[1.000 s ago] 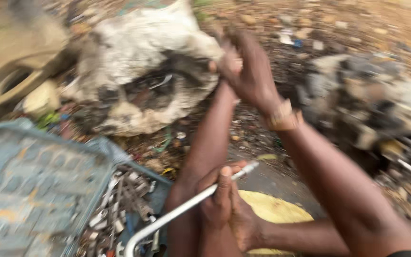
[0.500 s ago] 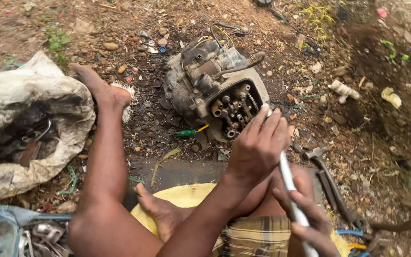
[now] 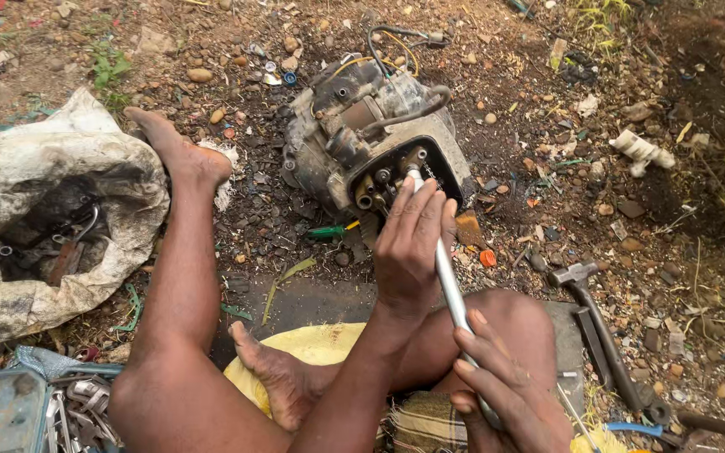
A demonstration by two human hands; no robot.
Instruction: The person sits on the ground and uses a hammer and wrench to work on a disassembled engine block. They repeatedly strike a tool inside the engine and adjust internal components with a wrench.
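A dirty grey engine (image 3: 354, 138) with loose wires lies on the dirt in front of me. A long silver socket wrench (image 3: 446, 277) runs from my lap up to the engine, its tip set on a fitting inside the dark open face. My left hand (image 3: 411, 243) wraps the upper shaft just below the engine. My right hand (image 3: 497, 390) grips the lower end of the wrench near my knee. My bare legs are folded on either side, one foot (image 3: 182, 155) stretched out left of the engine.
An open dirty white sack (image 3: 127, 180) holding metal tools lies at left. A blue toolbox (image 3: 2, 411) of sockets sits at bottom left. A hammer (image 3: 576, 273) and long-handled pliers (image 3: 618, 361) lie at right, a green screwdriver (image 3: 329, 231) beside the engine. I sit on something yellow (image 3: 320, 344).
The view swung from the sack to the engine. The wrench has come up, its tip now on the engine, and my left hand has closed around its shaft.
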